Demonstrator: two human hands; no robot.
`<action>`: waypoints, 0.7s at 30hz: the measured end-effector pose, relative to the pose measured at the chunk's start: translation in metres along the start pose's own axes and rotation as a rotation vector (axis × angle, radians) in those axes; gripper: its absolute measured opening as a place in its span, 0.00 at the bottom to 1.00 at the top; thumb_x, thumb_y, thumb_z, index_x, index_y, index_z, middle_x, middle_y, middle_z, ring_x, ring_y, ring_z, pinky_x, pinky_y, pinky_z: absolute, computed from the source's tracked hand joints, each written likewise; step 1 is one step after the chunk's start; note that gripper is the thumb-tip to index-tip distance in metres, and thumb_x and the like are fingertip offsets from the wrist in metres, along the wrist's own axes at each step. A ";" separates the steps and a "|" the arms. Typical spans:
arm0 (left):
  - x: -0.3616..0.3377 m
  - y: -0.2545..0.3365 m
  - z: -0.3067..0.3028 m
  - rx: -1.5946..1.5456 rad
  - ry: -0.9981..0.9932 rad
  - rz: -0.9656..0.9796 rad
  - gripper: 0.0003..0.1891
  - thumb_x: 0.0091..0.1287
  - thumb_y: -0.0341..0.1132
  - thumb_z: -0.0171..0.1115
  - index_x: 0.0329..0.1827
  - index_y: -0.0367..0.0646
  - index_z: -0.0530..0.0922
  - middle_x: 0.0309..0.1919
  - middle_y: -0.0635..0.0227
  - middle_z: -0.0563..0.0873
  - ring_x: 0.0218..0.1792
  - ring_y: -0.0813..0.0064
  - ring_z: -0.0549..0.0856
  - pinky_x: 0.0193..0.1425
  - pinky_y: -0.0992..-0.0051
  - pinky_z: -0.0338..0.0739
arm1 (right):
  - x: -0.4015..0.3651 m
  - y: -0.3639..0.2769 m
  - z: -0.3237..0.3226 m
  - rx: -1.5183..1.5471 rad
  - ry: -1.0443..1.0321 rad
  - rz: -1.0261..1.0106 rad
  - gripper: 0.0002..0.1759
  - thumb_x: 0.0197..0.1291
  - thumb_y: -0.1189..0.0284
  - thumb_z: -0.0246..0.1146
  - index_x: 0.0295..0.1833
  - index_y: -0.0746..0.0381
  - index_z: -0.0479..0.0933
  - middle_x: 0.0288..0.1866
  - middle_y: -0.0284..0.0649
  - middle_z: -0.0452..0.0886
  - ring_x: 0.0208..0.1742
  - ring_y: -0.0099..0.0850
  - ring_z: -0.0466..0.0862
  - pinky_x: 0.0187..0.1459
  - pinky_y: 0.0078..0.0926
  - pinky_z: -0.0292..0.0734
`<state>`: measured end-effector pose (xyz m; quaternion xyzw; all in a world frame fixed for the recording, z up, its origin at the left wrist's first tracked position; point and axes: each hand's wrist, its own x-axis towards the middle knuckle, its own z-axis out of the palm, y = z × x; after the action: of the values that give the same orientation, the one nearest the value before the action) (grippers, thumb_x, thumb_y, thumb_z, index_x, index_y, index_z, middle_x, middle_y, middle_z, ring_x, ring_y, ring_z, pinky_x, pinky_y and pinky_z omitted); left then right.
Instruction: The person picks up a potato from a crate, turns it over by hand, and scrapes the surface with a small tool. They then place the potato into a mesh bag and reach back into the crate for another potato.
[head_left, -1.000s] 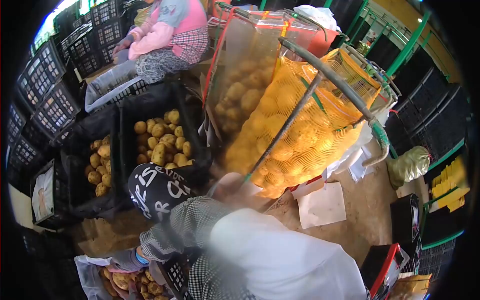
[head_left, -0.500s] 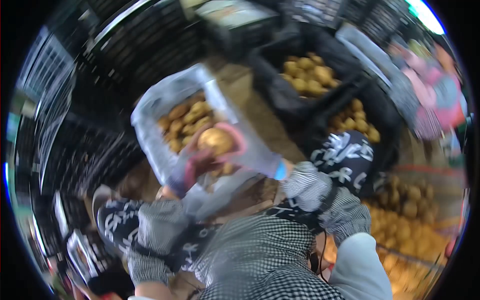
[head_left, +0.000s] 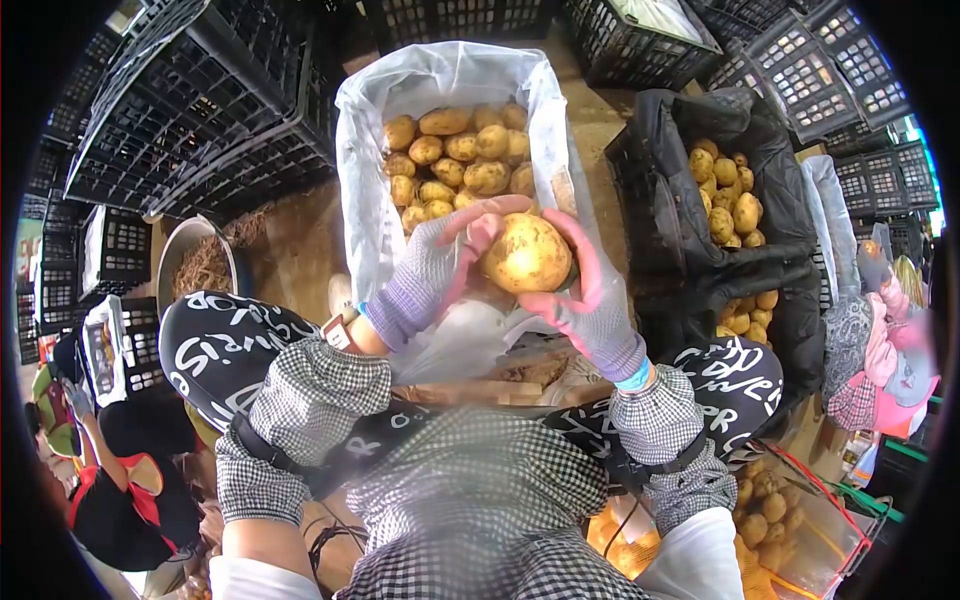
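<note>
A large yellow potato [head_left: 527, 254] with brown specks is held up between my two gloved hands, above the near end of a lined crate. My left hand [head_left: 440, 262], in a grey and pink glove, has its fingers curled against the potato's left side. On the other side my right hand [head_left: 596, 300] cups it, thumb below and fingers along the right edge. Just beyond, several potatoes [head_left: 462, 147] lie in the crate, whose white plastic liner [head_left: 357, 190] is folded over the rim. The liner's near part is bunched under my wrists.
Two crates with black liners [head_left: 655, 150] hold more potatoes on the right. Stacked black crates [head_left: 200, 110] stand at the left, near a bucket of brown scraps [head_left: 205, 262]. Co-workers sit at far left [head_left: 125, 500] and far right [head_left: 880, 350]. A mesh sack of potatoes [head_left: 765, 510] lies at lower right.
My view has swung round and steadied, so the white-lined crate now appears straight ahead. Both hands still hold a potato over it.
</note>
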<state>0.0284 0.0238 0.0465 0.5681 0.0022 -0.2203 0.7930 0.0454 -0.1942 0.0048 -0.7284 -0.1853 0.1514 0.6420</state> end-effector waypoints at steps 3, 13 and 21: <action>0.005 -0.008 -0.004 -0.099 -0.039 0.000 0.41 0.73 0.58 0.59 0.80 0.39 0.59 0.69 0.59 0.73 0.67 0.68 0.76 0.67 0.71 0.77 | 0.002 -0.017 0.005 0.313 0.033 0.058 0.47 0.53 0.67 0.79 0.76 0.64 0.64 0.71 0.43 0.70 0.69 0.33 0.73 0.72 0.31 0.67; 0.008 -0.031 0.005 0.019 0.053 0.165 0.47 0.51 0.13 0.73 0.75 0.45 0.61 0.65 0.65 0.73 0.62 0.74 0.78 0.64 0.74 0.77 | 0.005 -0.009 0.000 0.419 -0.022 0.115 0.36 0.67 0.61 0.68 0.75 0.67 0.66 0.65 0.39 0.76 0.64 0.26 0.76 0.63 0.24 0.73; -0.001 -0.032 0.011 -0.158 -0.006 0.071 0.44 0.53 0.13 0.72 0.74 0.43 0.64 0.65 0.65 0.74 0.65 0.71 0.77 0.72 0.71 0.70 | 0.001 0.014 -0.008 0.245 0.067 0.007 0.32 0.75 0.51 0.57 0.69 0.67 0.72 0.58 0.39 0.80 0.57 0.24 0.80 0.53 0.22 0.79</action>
<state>0.0140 0.0062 0.0216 0.5026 -0.0031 -0.1930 0.8427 0.0515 -0.2024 -0.0085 -0.6497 -0.1412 0.1505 0.7316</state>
